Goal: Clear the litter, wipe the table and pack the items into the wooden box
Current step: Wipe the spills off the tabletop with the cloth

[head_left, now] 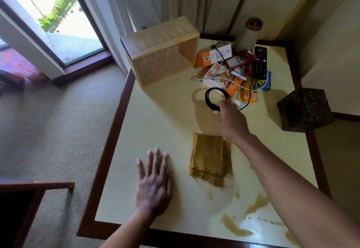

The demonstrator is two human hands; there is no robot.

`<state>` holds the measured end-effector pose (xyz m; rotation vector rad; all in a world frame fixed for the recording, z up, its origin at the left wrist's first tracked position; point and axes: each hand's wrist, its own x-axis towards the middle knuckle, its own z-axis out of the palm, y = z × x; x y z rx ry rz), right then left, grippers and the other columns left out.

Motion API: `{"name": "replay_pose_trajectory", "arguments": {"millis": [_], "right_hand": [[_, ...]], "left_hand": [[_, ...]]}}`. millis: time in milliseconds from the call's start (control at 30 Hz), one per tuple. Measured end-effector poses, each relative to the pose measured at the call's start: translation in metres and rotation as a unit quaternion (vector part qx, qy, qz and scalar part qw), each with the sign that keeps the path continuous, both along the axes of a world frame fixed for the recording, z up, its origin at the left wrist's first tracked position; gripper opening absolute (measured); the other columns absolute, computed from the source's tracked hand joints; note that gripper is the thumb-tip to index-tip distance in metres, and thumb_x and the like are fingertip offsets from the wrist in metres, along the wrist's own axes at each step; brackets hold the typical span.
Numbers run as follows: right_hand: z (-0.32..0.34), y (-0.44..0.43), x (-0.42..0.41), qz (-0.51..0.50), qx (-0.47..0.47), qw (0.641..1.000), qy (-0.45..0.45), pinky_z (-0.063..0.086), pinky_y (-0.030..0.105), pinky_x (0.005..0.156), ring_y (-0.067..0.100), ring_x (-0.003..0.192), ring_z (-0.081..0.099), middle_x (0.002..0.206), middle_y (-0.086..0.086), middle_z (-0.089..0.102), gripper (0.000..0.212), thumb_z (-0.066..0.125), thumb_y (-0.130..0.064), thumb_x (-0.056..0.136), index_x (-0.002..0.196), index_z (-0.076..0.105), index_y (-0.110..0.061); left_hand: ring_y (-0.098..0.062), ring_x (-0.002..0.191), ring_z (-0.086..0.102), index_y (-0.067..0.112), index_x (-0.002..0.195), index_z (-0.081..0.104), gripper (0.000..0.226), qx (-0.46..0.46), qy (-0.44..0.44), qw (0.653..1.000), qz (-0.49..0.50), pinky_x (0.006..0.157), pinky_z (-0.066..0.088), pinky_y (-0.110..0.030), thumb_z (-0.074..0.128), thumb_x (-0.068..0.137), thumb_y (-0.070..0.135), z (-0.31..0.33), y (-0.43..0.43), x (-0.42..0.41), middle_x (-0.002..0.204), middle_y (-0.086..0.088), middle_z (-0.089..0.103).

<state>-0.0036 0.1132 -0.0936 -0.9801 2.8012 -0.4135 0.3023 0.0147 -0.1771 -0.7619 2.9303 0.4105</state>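
Hands apart: left hand (153,181) flat near table (109,150) edge, right hand (231,121) pinching cable coil (206,99).

Glossy tabletop, matt wood, ribbed cloth

The table (155,111) is smooth, glossy cream, framed in dark wood. The wooden box (155,39) is pale and matt. Right of the box: printed cardboard packets (212,55), a black plastic remote (260,62). Nearer than the box: a shiny black cable coil (209,103), a ribbed yellow cloth (208,154).
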Motion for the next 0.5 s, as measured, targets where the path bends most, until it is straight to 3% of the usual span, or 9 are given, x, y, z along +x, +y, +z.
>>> {"name": "replay_pose_trajectory", "arguments": {"millis": [67, 167, 200, 267, 367, 433, 500], "right_hand": [[0.028, -0.003, -0.008, -0.045, -0.108, 0.993, -0.033, 0.051, 0.04, 0.079, 0.026, 0.103, 0.059, 0.117, 0.006, 0.061, 0.025, 0.048, -0.026, 0.104, 0.124, 0.057, -0.015], [0.079, -0.016, -0.034, -0.115, -0.279, 0.947, -0.108, 0.045, 0.018, 0.067, 0.016, 0.085, 0.059, 0.101, 0.003, 0.064, 0.021, 0.048, -0.021, 0.103, 0.114, 0.064, -0.012], [0.092, -0.023, -0.049, -0.135, -0.308, 0.934, -0.123, 0.043, 0.017, 0.064, 0.014, 0.081, 0.058, 0.096, 0.002, 0.064, 0.021, 0.048, -0.019, 0.103, 0.11, 0.066, -0.013], [0.108, -0.038, -0.084, -0.194, -0.359, 0.9, -0.155, 0.043, 0.027, 0.067, 0.017, 0.077, 0.058, 0.089, 0.004, 0.066, 0.024, 0.048, -0.021, 0.099, 0.095, 0.07, -0.014], [0.104, -0.053, -0.125, -0.281, -0.404, 0.843, -0.218, 0.041, 0.032, 0.053, 0.014, 0.055, 0.054, 0.072, 0.004, 0.064, 0.028, 0.052, -0.022, 0.097, 0.072, 0.065, -0.019], [0.095, -0.055, -0.136, -0.307, -0.364, 0.857, -0.197, 0.049, 0.031, 0.06, 0.018, 0.064, 0.063, 0.082, 0.01, 0.07, 0.024, 0.056, -0.024, 0.097, 0.082, 0.07, -0.012], [0.084, -0.054, -0.136, -0.321, -0.279, 0.896, -0.131, 0.05, 0.026, 0.077, 0.027, 0.103, 0.067, 0.118, 0.017, 0.068, 0.038, 0.059, -0.031, 0.097, 0.119, 0.066, -0.001]], "left_hand": [[-0.033, 0.158, -0.005, 0.016, 0.164, 0.012, 0.07, 0.0, -0.003, 1.0, -0.002, 0.123, 0.007, -0.063, 0.03, 0.101, 0.041, 0.0, 0.0, 0.001, 0.172, -0.014, 0.0], [-0.035, 0.158, -0.002, 0.014, 0.164, 0.015, 0.072, -0.009, -0.008, 1.0, -0.005, 0.122, 0.01, -0.064, 0.033, 0.099, 0.04, -0.001, 0.0, 0.002, 0.171, -0.015, 0.003], [-0.036, 0.158, -0.001, 0.014, 0.163, 0.016, 0.072, -0.012, -0.009, 1.0, -0.007, 0.122, 0.01, -0.064, 0.034, 0.099, 0.039, -0.002, 0.0, 0.002, 0.171, -0.016, 0.004], [-0.036, 0.158, 0.001, 0.013, 0.163, 0.016, 0.072, -0.016, -0.005, 1.0, -0.008, 0.121, 0.009, -0.064, 0.034, 0.099, 0.039, -0.002, 0.0, 0.002, 0.171, -0.016, 0.005], [-0.036, 0.158, 0.001, 0.015, 0.164, 0.016, 0.071, -0.013, -0.003, 1.0, -0.007, 0.121, 0.007, -0.063, 0.035, 0.099, 0.039, -0.002, 0.0, 0.001, 0.171, -0.016, 0.005], [-0.036, 0.158, 0.001, 0.015, 0.163, 0.016, 0.071, -0.014, -0.001, 1.0, -0.006, 0.121, 0.007, -0.063, 0.036, 0.099, 0.038, -0.002, 0.0, 0.0, 0.171, -0.015, 0.004], [-0.035, 0.158, -0.001, 0.014, 0.164, 0.016, 0.071, -0.011, -0.003, 1.0, -0.006, 0.122, 0.008, -0.063, 0.035, 0.099, 0.038, -0.001, 0.0, 0.0, 0.171, -0.015, 0.004]]}}
